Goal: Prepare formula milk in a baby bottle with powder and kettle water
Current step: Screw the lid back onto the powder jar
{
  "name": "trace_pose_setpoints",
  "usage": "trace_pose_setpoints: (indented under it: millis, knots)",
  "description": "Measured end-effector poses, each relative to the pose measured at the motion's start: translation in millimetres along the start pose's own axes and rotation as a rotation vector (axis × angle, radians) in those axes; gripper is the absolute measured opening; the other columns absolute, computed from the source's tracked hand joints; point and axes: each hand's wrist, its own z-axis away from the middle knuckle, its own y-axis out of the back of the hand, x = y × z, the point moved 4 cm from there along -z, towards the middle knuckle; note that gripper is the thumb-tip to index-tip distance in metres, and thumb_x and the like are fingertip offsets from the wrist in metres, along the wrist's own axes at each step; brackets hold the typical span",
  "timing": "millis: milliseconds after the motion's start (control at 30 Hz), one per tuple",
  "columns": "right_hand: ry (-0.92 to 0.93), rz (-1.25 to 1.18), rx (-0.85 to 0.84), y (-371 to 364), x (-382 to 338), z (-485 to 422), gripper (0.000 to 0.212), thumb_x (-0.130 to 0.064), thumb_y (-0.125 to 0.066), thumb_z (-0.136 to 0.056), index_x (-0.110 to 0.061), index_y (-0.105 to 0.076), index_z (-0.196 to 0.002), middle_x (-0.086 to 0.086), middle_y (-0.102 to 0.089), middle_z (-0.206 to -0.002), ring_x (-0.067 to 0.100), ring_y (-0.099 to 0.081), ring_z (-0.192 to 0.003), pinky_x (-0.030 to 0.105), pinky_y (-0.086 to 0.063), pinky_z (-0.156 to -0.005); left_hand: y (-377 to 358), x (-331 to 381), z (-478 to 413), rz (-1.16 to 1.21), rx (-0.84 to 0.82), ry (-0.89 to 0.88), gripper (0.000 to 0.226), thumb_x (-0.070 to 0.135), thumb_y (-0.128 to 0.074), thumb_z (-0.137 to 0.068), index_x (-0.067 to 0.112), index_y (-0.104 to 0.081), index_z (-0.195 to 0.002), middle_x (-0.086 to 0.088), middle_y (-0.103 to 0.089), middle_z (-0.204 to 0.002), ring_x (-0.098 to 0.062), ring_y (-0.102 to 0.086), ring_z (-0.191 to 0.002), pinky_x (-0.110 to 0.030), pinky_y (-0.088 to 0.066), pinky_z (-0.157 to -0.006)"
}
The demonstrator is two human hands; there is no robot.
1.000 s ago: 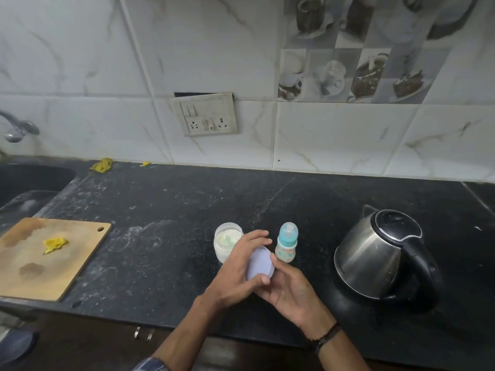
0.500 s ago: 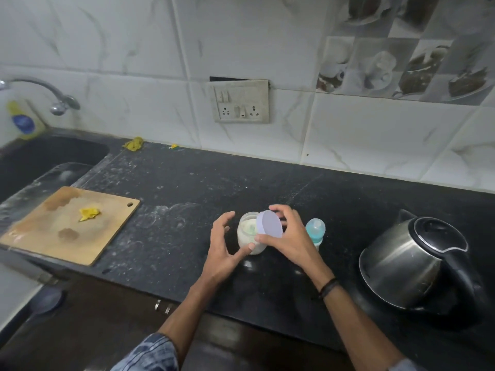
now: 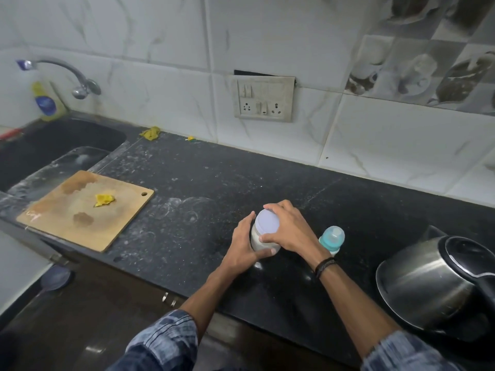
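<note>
Gripping jar (image 3: 263, 243) | left hand (image 3: 242, 246) body | right hand (image 3: 290, 230) lid (image 3: 267, 222)

Small clear powder jar (image 3: 263, 243), upright on the black counter, white powder inside, pale lilac round lid (image 3: 267, 222) sitting on its mouth. Just right of it, baby bottle (image 3: 332, 239), upright, teal collar, clear domed cap on. Farther right, steel kettle (image 3: 428, 283) with black lid shut and black handle, standing near the counter's front edge.
</note>
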Motion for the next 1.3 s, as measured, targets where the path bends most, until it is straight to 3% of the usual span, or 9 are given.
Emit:
trace_pose_setpoints:
  millis: [100, 233, 367, 500, 633, 733, 867, 1000, 1300]
  knots:
    - [-0.003, 0.044, -0.027, -2, -1, -3, 0.089, -0.039, -0.086, -0.076, -0.029, -0.042, -0.153, -0.004, -0.039, -0.141, 0.021, -0.043, -0.127, 0.036, -0.046, -0.099, -1, 5, -3, 0.039, 0.015, -0.016, 0.118, 0.056, -0.084, -0.059, 0.026, -0.03, -0.159, 0.006, -0.034, -0.155, -0.014, -0.033, -0.142, -0.036, -0.035, -0.116]
    - [-0.015, 0.048, -0.038, -2, 0, -4, 0.087, -0.039, -0.086, -0.076, -0.029, -0.043, -0.152, -0.004, -0.039, -0.141, 0.021, -0.043, -0.127, 0.036, -0.047, -0.098, 1, 21, -7, 0.073, 0.06, -0.142, 0.08, 0.037, -0.086, -0.058, 0.068, -0.049, -0.122, 0.029, -0.06, -0.123, 0.004, -0.056, -0.115, -0.015, -0.048, -0.091]
    - [-0.027, 0.06, -0.059, -2, 0, -6, 0.086, -0.039, -0.085, -0.076, -0.03, -0.043, -0.15, -0.005, -0.039, -0.14, 0.02, -0.043, -0.126, 0.036, -0.049, -0.097, 0, 32, -8, 0.094, 0.063, -0.204, 0.071, 0.031, -0.085, -0.06, 0.066, -0.055, -0.114, 0.037, -0.061, -0.117, 0.011, -0.059, -0.109, -0.005, -0.046, -0.084]
    - [-0.029, 0.078, -0.062, -5, -1, -5, 0.086, -0.04, -0.084, -0.076, -0.031, -0.042, -0.15, -0.005, -0.039, -0.139, 0.021, -0.043, -0.126, 0.036, -0.048, -0.096, -1, 25, -11, 0.103, 0.073, -0.169, 0.077, 0.027, -0.089, -0.061, 0.069, -0.054, -0.116, 0.039, -0.058, -0.12, 0.008, -0.058, -0.115, -0.008, -0.046, -0.087]
    - [-0.038, 0.113, -0.065, -6, -2, -6, 0.086, -0.042, -0.084, -0.076, -0.03, -0.042, -0.15, -0.003, -0.038, -0.141, 0.022, -0.042, -0.127, 0.036, -0.047, -0.096, -3, 24, -10, 0.123, 0.077, -0.143, 0.079, 0.034, -0.087, -0.059, 0.076, -0.049, -0.114, 0.049, -0.052, -0.119, 0.02, -0.052, -0.113, 0.0, -0.042, -0.084]
    - [-0.045, 0.134, -0.06, -7, -4, -6, 0.086, -0.046, -0.083, -0.076, -0.03, -0.042, -0.15, -0.002, -0.039, -0.141, 0.022, -0.041, -0.127, 0.036, -0.046, -0.095, -5, 17, -10, 0.149, 0.079, -0.101, 0.071, 0.045, -0.083, -0.056, 0.066, -0.052, -0.116, 0.034, -0.059, -0.119, 0.02, -0.051, -0.112, -0.001, -0.044, -0.083]
    - [-0.072, 0.143, -0.031, -6, -5, -4, 0.091, -0.067, -0.078, -0.075, -0.028, -0.044, -0.149, 0.0, -0.042, -0.138, 0.024, -0.043, -0.125, 0.037, -0.046, -0.094, -9, 1, -13, 0.157, 0.055, -0.021, 0.083, 0.044, -0.087, -0.06, 0.043, -0.045, -0.131, 0.011, -0.049, -0.134, -0.002, -0.051, -0.122, -0.022, -0.046, -0.095]
    - [-0.084, 0.176, -0.048, -4, -5, -2, 0.097, -0.076, -0.073, -0.076, -0.026, -0.041, -0.152, 0.004, -0.042, -0.141, 0.025, -0.045, -0.126, 0.039, -0.046, -0.099, -10, -7, -16, 0.146, 0.04, -0.012, 0.085, 0.043, -0.087, -0.064, 0.039, -0.044, -0.137, 0.01, -0.048, -0.137, -0.008, -0.05, -0.125, -0.033, -0.05, -0.102]
    - [-0.125, 0.167, -0.042, 1, -10, 6, 0.085, -0.057, -0.078, -0.082, -0.021, -0.042, -0.15, 0.007, -0.042, -0.137, 0.026, -0.047, -0.125, 0.038, -0.048, -0.095, -11, -10, -17, 0.137, 0.04, -0.003, 0.09, 0.057, -0.084, -0.059, 0.043, -0.039, -0.136, 0.012, -0.048, -0.138, -0.004, -0.049, -0.125, -0.019, -0.044, -0.094]
